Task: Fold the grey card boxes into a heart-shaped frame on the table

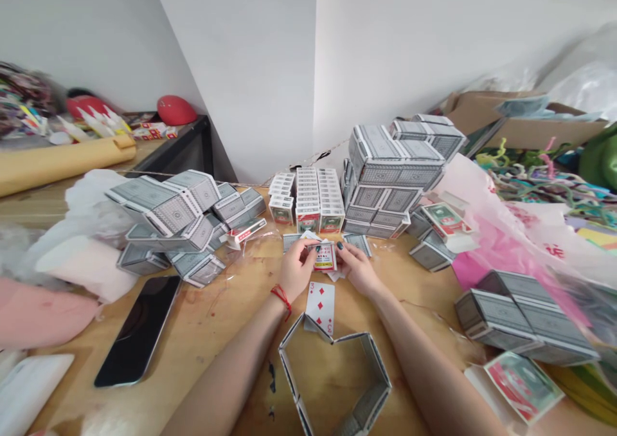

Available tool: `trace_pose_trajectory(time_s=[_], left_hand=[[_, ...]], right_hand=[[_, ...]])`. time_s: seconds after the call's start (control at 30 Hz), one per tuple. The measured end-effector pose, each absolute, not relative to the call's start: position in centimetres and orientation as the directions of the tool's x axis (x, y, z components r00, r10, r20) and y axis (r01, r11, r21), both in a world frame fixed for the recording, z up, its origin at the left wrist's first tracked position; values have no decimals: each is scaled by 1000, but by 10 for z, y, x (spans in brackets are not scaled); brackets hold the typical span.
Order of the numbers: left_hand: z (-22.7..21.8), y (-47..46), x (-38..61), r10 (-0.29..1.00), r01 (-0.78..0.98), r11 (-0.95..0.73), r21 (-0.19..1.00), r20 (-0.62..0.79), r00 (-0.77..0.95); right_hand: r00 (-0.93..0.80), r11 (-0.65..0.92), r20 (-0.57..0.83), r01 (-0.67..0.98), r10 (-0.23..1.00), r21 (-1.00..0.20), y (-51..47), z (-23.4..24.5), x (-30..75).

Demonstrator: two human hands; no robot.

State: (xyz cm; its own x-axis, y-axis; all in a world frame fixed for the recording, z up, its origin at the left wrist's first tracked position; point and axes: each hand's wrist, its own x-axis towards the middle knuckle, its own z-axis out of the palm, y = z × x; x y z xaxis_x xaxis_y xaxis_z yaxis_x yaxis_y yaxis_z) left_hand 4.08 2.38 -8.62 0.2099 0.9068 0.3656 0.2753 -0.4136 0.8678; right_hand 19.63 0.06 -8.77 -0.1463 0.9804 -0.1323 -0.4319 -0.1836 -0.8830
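Between the fingertips of my left hand (297,270) and my right hand (357,269) is a printed playing card (324,257), white with red and dark print and a yellow strip. Both hands pinch it by its sides. Loose cards lie beneath and behind them, including a grey-backed card (360,243) beside my right fingers. Just below my hands, a three of diamonds (321,304) lies face up on the wooden table (255,294). Nearest me, between my forearms, stands a heart-shaped ring of folded cards (357,352), whose notch touches or overlaps the three's lower edge.
Folded-card blocks are stacked at left (149,198) and right (385,156). Rows of card boxes (307,198) stand behind my hands. A black phone (139,327) lies left. An opened card box (523,384) and pink plastic bag (475,198) lie right.
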Motion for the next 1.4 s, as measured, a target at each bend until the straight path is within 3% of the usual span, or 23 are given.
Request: trace_pose_trajectory(time_s=[0.17,0.37,0.6,0.73,0.87,1.07,1.4], left_hand=[[-84,24,41,868,293,-494,818,447,215],[-82,22,43,817,376,-577,725,519,252],[-89,29,38,901,379,-362,852,423,-91],[-87,34,35,892,347,-349,870,422,-160],[-85,31,37,904,353,-369,860,420,-79],[-79,19,39,817,340,-576,744,535,214],[-74,15,39,722,355,-679,642,499,479]], right_hand=[[-304,-320,-163,-590,938,-741,-4,-82,192],[-335,-358,-186,-581,924,-731,-4,-80,191],[-400,-358,-164,-477,902,-803,-6,-73,192],[-511,-374,-102,-463,853,-804,-9,-69,194],[-476,-350,-97,-478,874,-805,-9,-69,194],[-152,-160,-90,-549,984,-820,-3,-74,195],[-47,-110,-100,-396,994,-912,-4,-78,191]])
